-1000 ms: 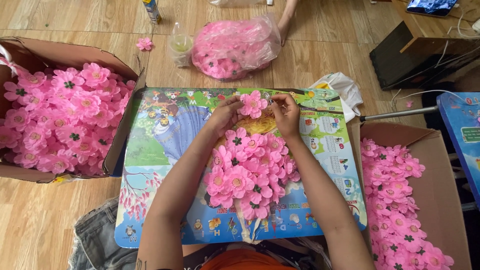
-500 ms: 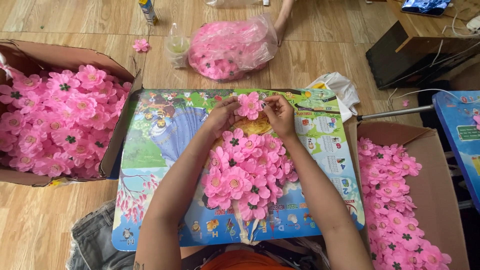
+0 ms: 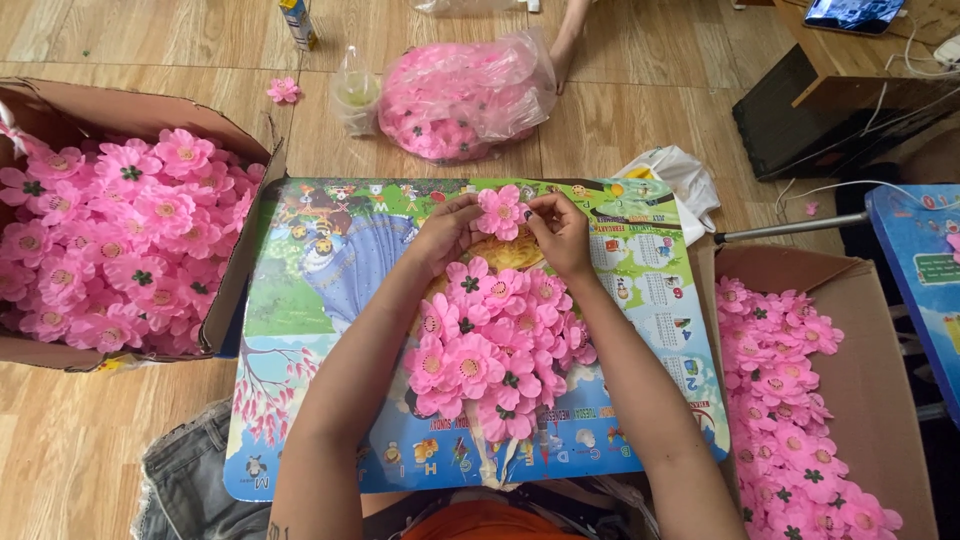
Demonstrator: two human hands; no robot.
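Note:
Both of my hands hold one pink fabric flower (image 3: pixel 500 211) over the far part of a colourful picture board (image 3: pixel 310 300). My left hand (image 3: pixel 447 232) pinches its left side and my right hand (image 3: pixel 560 233) pinches its right side. Just below them, between my forearms, lies a heap of pink flowers (image 3: pixel 495 345) on the board.
An open cardboard box (image 3: pixel 245 200) full of pink flowers stands at the left, another cardboard box (image 3: pixel 870 350) with flowers at the right. Beyond the board lie a plastic bag of flowers (image 3: pixel 462 95), a clear bottle (image 3: pixel 356 90), a loose flower (image 3: pixel 284 90) and another person's hand (image 3: pixel 566 40).
My hands stay at the flower with only small finger movements. The view has shifted slightly.

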